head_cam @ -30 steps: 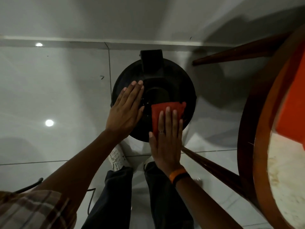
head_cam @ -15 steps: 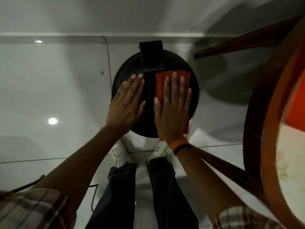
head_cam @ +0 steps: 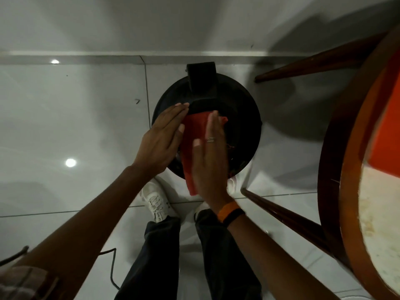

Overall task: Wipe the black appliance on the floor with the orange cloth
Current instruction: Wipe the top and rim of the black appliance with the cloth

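Observation:
A round black appliance (head_cam: 240,118) with a boxy handle at its far side stands on the white tiled floor against the wall. The orange cloth (head_cam: 193,135) lies over its lid and hangs off the near edge. My right hand (head_cam: 211,161) lies flat on the cloth, fingers straight, pressing it onto the lid. My left hand (head_cam: 161,137) rests flat on the left side of the lid, fingers together, touching the cloth's left edge. The middle of the lid is hidden under both hands.
A round wooden table (head_cam: 337,161) with slanted legs (head_cam: 281,215) stands close on the right, an orange object on its top. My white shoes (head_cam: 157,201) stand just before the appliance. A black cable (head_cam: 111,269) lies on the floor at lower left.
My right hand slid the cloth from the right side of the lid toward the middle and near edge. The left hand turned slightly and now touches the cloth.

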